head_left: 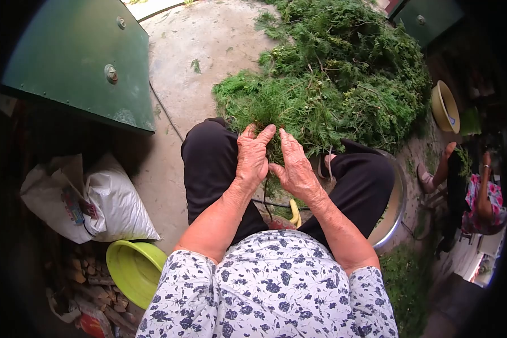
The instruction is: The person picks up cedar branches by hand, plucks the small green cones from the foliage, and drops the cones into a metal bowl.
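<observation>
the left hand (252, 159) seems to pinch a green sprig (266, 110); the right hand (294, 169), thumb spread from fingers, curves beside it, between 2 dark-trousered knees (205, 149).

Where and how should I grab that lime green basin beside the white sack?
Take the basin by its right rim, from your side, with your left hand once it releases the greenery: the open mouth probably leaves that edge easy to pinch, while the white sack crowds the forward edge.

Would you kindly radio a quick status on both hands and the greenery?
Left hand and right hand together at a conifer sprig; grip partly hidden. Conifer branch pile just beyond. Nothing visibly blocking the hands.
</observation>
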Available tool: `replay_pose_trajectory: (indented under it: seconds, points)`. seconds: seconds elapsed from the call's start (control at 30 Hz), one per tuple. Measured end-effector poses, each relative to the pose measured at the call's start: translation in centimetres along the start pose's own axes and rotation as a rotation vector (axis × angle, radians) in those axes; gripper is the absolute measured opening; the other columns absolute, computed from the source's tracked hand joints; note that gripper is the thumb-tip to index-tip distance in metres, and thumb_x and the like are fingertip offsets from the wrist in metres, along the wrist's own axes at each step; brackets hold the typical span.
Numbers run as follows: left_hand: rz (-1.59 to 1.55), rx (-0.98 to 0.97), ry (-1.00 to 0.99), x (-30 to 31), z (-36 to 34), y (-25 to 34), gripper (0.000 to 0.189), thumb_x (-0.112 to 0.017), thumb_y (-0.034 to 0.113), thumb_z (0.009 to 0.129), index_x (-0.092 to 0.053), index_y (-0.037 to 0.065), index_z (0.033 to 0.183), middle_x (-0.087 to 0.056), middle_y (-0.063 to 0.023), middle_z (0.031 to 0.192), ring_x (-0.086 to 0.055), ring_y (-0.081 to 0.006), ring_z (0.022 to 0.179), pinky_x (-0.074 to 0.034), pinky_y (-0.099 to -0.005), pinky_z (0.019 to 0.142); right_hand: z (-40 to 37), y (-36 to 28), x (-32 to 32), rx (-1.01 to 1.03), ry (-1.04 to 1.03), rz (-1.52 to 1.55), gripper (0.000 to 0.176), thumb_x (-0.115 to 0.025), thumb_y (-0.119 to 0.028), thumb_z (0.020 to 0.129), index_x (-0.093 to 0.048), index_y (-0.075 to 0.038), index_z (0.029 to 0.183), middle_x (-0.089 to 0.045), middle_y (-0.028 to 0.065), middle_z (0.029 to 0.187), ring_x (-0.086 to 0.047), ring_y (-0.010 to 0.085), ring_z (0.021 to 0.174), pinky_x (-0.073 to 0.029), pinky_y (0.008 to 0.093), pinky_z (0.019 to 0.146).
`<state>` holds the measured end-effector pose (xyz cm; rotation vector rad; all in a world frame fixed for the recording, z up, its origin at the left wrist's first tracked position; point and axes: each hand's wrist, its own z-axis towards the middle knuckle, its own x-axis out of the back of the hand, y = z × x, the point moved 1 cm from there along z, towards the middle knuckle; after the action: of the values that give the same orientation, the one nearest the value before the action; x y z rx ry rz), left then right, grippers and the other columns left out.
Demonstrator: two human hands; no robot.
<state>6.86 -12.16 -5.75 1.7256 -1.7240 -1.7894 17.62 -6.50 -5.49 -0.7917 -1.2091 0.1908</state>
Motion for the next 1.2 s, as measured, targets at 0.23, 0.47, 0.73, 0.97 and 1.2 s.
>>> replay_pose_trajectory:
  seconds: [0.23, 0.47, 0.73, 0.97, 1.2]
  points:
    - [0.048, 0.107, -0.122, -0.1, 0.8, -0.5, 0.046, -0.063, 0.006, 0.082, -0.038, 0.002, 0.120, -0.054, -0.0077, 0.106, -0.052, -0.0152, 0.098, -0.041, -0.0313, 0.088, 1.0, 0.6, -1.0, -0.211, 0.008, 0.509, 0.063, -0.057, -0.003, 0.076, -0.029, 0.009, 0.130, -0.041, 0.0241, 0.128, -0.040, 0.0296, 0.121, -0.031, 0.0341, 0.101]
    - [-0.120, 0.090, -0.162, -1.0, 1.5, 3.2, 0.038, -0.056, 0.020, 0.089, -0.044, -0.001, 0.119, -0.049, -0.0143, 0.123, -0.042, -0.0245, 0.121, -0.034, -0.0371, 0.100, 3.4, 2.3, 1.4, -0.592, 0.029, 1.493, 0.038, -0.048, 0.002, 0.077, -0.044, 0.001, 0.115, -0.055, 0.0083, 0.099, -0.057, 0.0167, 0.083, -0.053, 0.0327, 0.067]
    - [-0.087, 0.044, -0.052, -1.9, 6.1, 8.3, 0.020, -0.053, 0.016, 0.090, -0.052, 0.001, 0.103, -0.061, -0.0133, 0.103, -0.059, -0.0232, 0.098, -0.046, -0.0357, 0.087, 5.7, 4.6, 2.0, -0.669, 0.105, 1.575, 0.026, -0.052, 0.000, 0.080, -0.045, 0.003, 0.105, -0.055, 0.0093, 0.096, -0.058, 0.0183, 0.082, -0.052, 0.0342, 0.069]
    - [-0.049, 0.028, -0.005, -2.7, 12.8, 10.9, 0.014, -0.055, 0.015, 0.088, -0.054, 0.004, 0.096, -0.063, -0.0093, 0.091, -0.062, -0.0199, 0.084, -0.049, -0.0327, 0.076, 5.3, 6.6, -0.2, -0.919, -0.406, 0.956, 0.047, -0.062, -0.015, 0.082, -0.039, 0.001, 0.120, -0.045, 0.0057, 0.106, -0.048, 0.0150, 0.092, -0.049, 0.0322, 0.054]
    - [-0.058, 0.098, 0.106, -0.9, 14.9, 11.9, 0.014, -0.056, 0.014, 0.087, -0.055, 0.005, 0.098, -0.063, -0.0059, 0.087, -0.062, -0.0146, 0.074, -0.051, -0.0291, 0.069, 1.3, 6.5, -6.6, -1.317, -0.556, 0.853, 0.025, -0.060, -0.012, 0.084, -0.052, 0.003, 0.103, -0.057, 0.0074, 0.083, -0.055, 0.0153, 0.066, -0.049, 0.0296, 0.041]
